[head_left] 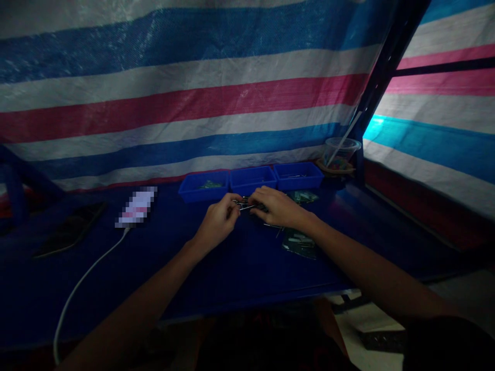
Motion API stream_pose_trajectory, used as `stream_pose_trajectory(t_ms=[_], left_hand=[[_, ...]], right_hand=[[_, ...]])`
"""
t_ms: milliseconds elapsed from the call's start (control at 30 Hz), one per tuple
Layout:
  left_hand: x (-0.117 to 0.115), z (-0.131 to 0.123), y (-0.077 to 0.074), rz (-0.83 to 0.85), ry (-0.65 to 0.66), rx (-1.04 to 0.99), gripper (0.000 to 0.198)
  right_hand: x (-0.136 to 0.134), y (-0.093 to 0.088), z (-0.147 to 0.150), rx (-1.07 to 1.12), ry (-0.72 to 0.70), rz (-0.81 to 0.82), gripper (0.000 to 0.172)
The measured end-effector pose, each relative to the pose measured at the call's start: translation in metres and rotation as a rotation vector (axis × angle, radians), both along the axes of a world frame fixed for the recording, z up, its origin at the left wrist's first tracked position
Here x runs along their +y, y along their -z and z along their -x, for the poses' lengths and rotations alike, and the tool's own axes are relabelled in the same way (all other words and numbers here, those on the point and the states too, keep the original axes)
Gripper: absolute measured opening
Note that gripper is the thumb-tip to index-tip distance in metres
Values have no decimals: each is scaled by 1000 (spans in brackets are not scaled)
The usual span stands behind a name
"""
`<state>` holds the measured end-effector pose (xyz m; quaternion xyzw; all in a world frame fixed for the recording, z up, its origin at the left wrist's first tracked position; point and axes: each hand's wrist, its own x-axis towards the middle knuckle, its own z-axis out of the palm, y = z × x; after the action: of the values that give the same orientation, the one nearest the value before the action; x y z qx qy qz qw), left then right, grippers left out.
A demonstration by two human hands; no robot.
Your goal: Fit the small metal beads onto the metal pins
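Observation:
My left hand (221,217) is closed, its thumb and fingertips pinching the left end of some thin, shiny metal pieces (246,207). Facing it, my right hand (275,205) curls its fingers round the other end of these pieces. They are small and dim, so their exact kind cannot be made out. Under my right wrist, a few thin metal rods (277,232) lie loose on the blue table (232,268). Close by is a clear plastic bag (299,243) with slim pieces inside, and a second clear bag (304,197) lies beyond the wrist.
Three blue bins, a left bin (189,191), a middle bin (253,186) and a right bin (299,180), line the table's back. A clear tub (342,149) stands at the back right. To the left lie a phone (136,207) with a white cable (83,278) and a dark flat object (73,229).

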<state>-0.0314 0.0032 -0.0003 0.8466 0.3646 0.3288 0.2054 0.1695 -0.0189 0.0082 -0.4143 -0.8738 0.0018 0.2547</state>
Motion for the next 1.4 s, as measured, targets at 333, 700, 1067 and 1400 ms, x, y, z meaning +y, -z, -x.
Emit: stream_pose_trajectory(t_ms=[333, 700, 1067, 1400], left_hand=[[-4, -1, 4, 111, 22, -91, 23], [-11, -30, 12, -192, 254, 414, 22], [-2, -18, 19, -109, 43, 356, 27], [16, -2, 10, 1, 22, 203, 36]], right_hand=[[-3, -13, -1, -7, 87, -198, 25], [22, -26, -94, 273, 716, -471, 26], [10, -11, -31, 52, 319, -90, 26], [-5, 0, 9, -91, 100, -56, 15]])
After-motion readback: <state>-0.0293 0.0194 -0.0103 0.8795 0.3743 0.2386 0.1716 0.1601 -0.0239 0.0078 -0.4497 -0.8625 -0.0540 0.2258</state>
